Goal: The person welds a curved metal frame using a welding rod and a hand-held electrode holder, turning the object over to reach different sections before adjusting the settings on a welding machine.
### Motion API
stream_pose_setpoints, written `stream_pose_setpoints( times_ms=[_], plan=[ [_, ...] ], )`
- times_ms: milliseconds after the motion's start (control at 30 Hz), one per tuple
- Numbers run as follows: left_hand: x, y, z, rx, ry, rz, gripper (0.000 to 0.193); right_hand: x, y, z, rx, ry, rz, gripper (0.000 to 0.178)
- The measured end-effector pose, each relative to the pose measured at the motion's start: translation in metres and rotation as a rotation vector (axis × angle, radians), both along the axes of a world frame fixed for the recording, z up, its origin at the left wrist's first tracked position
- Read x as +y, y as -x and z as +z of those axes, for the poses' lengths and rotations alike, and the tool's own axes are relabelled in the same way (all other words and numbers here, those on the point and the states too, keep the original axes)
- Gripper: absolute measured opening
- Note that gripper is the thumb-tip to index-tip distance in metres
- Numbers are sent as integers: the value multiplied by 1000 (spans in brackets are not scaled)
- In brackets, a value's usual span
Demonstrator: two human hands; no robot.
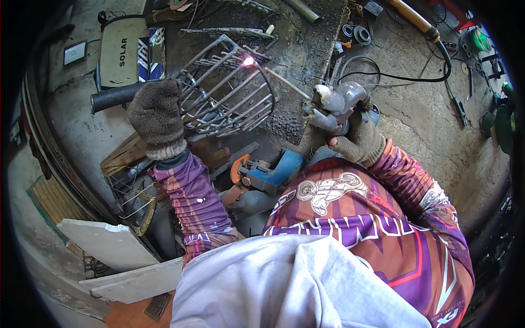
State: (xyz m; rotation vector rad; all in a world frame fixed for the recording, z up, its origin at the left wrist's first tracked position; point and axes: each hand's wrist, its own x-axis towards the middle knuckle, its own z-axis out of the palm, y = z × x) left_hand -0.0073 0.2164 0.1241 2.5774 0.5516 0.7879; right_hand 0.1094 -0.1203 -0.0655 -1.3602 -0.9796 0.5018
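A cage of welded metal rods [224,101] lies in front of me, its bars running slantwise and its right end curved. My left hand [157,117], in a brown knit glove, is closed at the cage's left edge; the glove hides what its fingers grip. Beside that fist, a dark round pipe [112,98] sticks out to the left. My gloved right hand [358,139] is wrapped round a grey, worn welding electrode holder [339,104]. From its jaws a thin welding rod [287,83] reaches left to the cage's far side, where a bright pinkish glow [249,61] shines at the tip.
A blue and orange power tool [273,170] lies below the cage. White boards [112,243] lean at the lower left. Black cable [404,78] loops across the floor near a wooden-handled tool [413,19]. A beige panel [123,52] stands at the far left.
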Motion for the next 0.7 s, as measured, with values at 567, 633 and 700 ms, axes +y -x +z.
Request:
stream_pose_setpoints(
  times_ms=[567, 633, 700],
  plan=[
    [-53, -16, 18, 77, -186, -65, 29, -24, 10, -3, 370, 102, 59, 85],
    [-59, -18, 19, 103, -224, -58, 29, -28, 9, -3, 336, 89, 23, 84],
    [-56, -17, 18, 85, -235, -68, 29, -28, 5, -1, 144, 135, 6, 85]
  ],
)
